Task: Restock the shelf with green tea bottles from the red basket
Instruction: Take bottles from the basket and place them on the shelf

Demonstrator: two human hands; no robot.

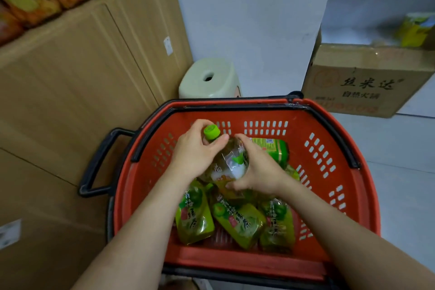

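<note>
A green tea bottle [229, 162] sat gripped by both hands, left hand [194, 152] at the neck, right hand [255, 168] on the body, above the red basket [329, 148]; more bottles [237, 223] lay toward 6 o'clock.

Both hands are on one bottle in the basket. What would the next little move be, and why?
Probably lift it straight up and out. The left hand holds the neck below the green cap and the right hand wraps the held bottle, which lies on other bottles inside the red basket.

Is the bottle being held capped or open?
Capped: a green cap sits on the bottle gripped by the left hand and right hand.
</note>
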